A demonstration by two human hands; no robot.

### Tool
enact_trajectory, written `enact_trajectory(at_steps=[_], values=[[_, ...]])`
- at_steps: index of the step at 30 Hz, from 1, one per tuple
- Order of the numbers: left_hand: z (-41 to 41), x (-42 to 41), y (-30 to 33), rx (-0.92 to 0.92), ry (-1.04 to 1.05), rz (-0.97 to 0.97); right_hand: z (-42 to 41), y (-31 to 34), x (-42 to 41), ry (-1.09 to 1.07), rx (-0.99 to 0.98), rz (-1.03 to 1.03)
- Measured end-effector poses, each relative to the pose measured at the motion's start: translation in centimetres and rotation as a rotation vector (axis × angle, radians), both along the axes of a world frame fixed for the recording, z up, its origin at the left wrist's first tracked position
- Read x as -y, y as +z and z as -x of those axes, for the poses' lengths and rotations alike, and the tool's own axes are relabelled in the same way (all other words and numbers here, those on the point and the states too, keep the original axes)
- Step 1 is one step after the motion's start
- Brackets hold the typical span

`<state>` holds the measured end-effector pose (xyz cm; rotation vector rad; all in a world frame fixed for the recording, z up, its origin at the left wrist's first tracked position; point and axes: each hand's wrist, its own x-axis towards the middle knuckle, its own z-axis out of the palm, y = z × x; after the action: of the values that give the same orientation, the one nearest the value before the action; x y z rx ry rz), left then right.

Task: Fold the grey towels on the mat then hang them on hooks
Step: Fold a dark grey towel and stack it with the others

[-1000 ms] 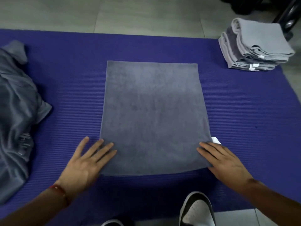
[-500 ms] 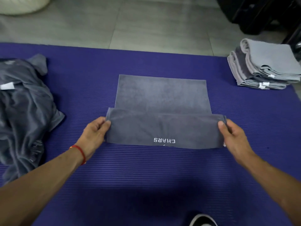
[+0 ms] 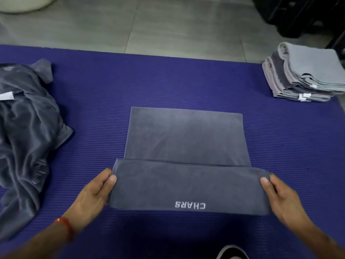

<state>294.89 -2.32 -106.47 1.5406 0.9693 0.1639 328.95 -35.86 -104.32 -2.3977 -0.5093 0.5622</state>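
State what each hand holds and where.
Left hand and right hand grip the grey towel at opposite ends of its folded-over near flap.

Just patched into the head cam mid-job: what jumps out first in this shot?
The grey towel at the centre of the purple mat, its near edge turned up to show upside-down CHARS lettering. The left hand and right hand pinch that flap's two ends. A crumpled pile of grey towels lies at the mat's left, and a neat folded stack sits at its far right corner.
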Motion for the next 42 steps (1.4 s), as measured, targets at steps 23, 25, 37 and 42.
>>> enact_trajectory(at_steps=[23, 25, 37, 42], values=[[-14.6, -10.8, -1.2, -0.475, -0.023, -0.404, -11.4, -3.6, -13.0, -0.078, 0.02, 0.213], [-13.1, -9.6, -1.4, -0.471, 0.01, -0.422, -10.1, -3.2, -12.2, -0.088, 0.022, 0.197], [-8.4, -4.2, -1.2, -0.368, -0.069, -0.717, -9.5, -2.1, -11.0, -0.246, -0.263, 0.305], [-11.8, 1.8, -1.1, -0.21, -0.744, -1.234, -8.5, -1.3, -11.4, -0.107, -0.116, 0.375]])
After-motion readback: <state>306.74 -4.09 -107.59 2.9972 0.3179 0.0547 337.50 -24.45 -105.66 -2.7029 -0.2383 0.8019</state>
